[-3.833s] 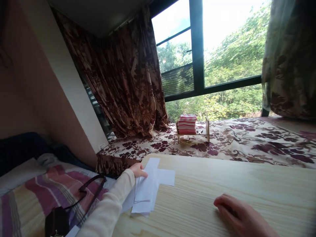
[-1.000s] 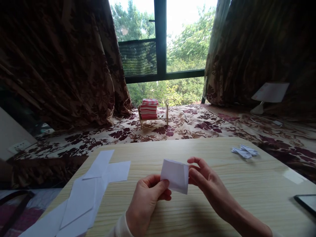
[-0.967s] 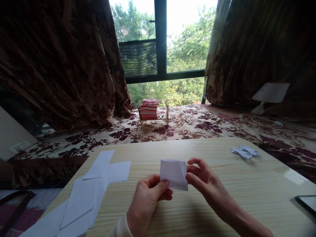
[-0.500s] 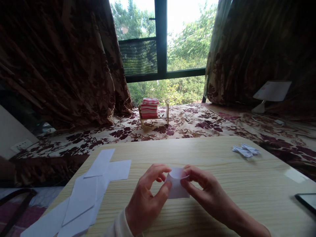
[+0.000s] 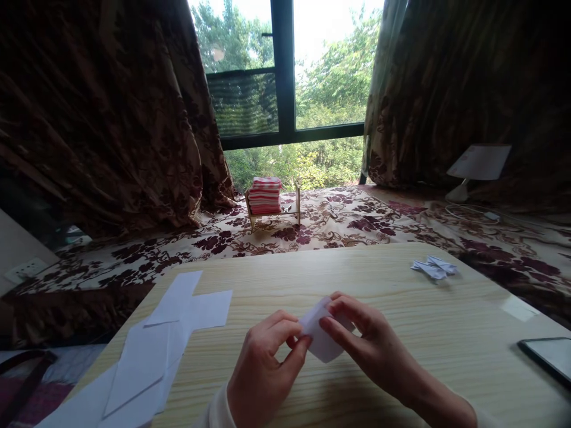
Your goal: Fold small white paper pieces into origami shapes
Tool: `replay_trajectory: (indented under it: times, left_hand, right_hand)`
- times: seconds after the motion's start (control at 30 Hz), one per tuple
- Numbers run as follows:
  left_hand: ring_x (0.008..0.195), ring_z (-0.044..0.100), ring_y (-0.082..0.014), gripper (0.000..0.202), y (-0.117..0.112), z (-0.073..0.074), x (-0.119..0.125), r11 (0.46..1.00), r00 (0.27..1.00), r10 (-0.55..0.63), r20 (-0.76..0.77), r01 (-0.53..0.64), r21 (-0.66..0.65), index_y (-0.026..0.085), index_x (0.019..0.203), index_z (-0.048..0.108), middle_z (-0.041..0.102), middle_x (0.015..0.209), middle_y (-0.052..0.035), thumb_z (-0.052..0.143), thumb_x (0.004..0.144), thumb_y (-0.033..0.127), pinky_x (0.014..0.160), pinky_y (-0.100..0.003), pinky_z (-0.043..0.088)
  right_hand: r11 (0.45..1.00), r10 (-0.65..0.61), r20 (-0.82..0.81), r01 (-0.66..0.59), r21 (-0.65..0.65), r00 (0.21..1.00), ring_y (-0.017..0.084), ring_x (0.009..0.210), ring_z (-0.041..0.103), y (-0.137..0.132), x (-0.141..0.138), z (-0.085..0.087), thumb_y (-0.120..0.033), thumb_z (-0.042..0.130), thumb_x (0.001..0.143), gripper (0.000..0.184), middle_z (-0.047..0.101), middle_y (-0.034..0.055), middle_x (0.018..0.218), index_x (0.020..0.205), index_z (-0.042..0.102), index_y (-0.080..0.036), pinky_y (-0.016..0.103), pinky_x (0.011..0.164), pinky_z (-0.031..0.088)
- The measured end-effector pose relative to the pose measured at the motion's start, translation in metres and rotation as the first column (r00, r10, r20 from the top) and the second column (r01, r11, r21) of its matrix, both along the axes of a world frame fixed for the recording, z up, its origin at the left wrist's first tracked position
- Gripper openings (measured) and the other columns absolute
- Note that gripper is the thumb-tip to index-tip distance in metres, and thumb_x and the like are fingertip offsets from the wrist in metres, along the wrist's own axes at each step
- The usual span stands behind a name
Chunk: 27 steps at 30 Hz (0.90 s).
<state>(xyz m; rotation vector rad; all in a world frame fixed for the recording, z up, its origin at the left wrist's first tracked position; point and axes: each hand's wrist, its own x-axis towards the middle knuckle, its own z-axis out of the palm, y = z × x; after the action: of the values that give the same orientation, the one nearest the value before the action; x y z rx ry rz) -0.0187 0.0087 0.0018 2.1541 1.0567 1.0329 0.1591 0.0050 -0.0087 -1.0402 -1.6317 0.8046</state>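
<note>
The left grip (image 5: 265, 362) pinches one corner of a small white paper (image 5: 325, 343), thumb and fingers closed together, while the right grip (image 5: 370, 339) clasps its other side, thumb in front and fingers behind. The paper is held between the two grips, tilted with a corner pointing down, above the worktop (image 5: 254, 276). Half a second ago it stood squarer between the hands, its upper edge bowed apart; now it is turned askew, and the left fingertips have come together on a corner. That suggests the paper is being turned or shaped in the hands, with neither side free yet. Overlapping white sheets (image 5: 138, 356) lie flat to the left of the left grip. Beyond the right grip and to its right sit folded paper pieces (image 5: 435, 268); a dark-edged device (image 5: 551, 355) lies farther right, nearer the person.
</note>
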Motion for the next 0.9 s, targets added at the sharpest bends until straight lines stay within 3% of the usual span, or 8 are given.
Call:
replay_trajectory:
  times: [0.13,0.33,0.63,0.9]
  left_hand:
    - [0.086,0.062,-0.0187,0.009,-0.0023,0.0021,0.0016,1.0,0.999,-0.002,0.046,0.002,-0.004,0.018,0.075,0.064,0.067,0.092,-0.0077,0.057,0.08,0.016,0.081,-0.026,0.045]
    - [0.066,0.06,-0.015,0.014,-0.0027,0.0015,0.0029,0.997,0.997,0.065,0.05,-0.063,-0.038,0.019,0.068,0.059,0.064,0.069,-0.0024,0.057,0.082,0.019,0.065,-0.023,0.045]
    - [0.064,0.06,-0.0155,0.017,-0.0058,0.0013,0.0042,0.989,0.997,0.052,0.061,-0.042,-0.142,0.02,0.064,0.057,0.063,0.066,-0.0015,0.056,0.081,0.021,0.065,-0.023,0.044]
    - [0.061,0.058,-0.0158,0.021,-0.0081,0.001,0.0046,0.98,0.996,0.089,0.03,-0.082,-0.183,0.019,0.061,0.055,0.062,0.062,-0.0014,0.057,0.08,0.026,0.064,-0.025,0.042]
  right_hand:
    - [0.998,0.006,-0.087,-0.012,-0.069,0.996,0.012,0.062,0.05,-0.0017,-0.0028,0.0011,-0.031,0.055,0.085,0.021,0.054,-0.0002,0.072,0.069,0.053,-0.018,0.021,0.053,0.04]
    - [0.996,-0.01,-0.114,-0.001,-0.092,0.993,0.015,0.073,0.055,-0.0018,-0.003,0.0028,-0.032,0.056,0.086,0.021,0.059,0.0033,0.081,0.071,0.055,-0.018,0.025,0.064,0.043]
    - [0.989,-0.074,-0.137,0.054,-0.139,0.988,0.015,0.067,0.054,-0.0014,-0.0027,-0.0005,-0.038,0.059,0.082,0.023,0.06,0.0024,0.074,0.07,0.058,-0.018,0.024,0.057,0.041]
    - [0.991,-0.114,-0.118,0.105,-0.08,0.986,0.014,0.061,0.053,-0.0031,-0.006,0.0031,-0.035,0.059,0.082,0.021,0.059,0.0012,0.066,0.069,0.059,-0.018,0.022,0.053,0.042]
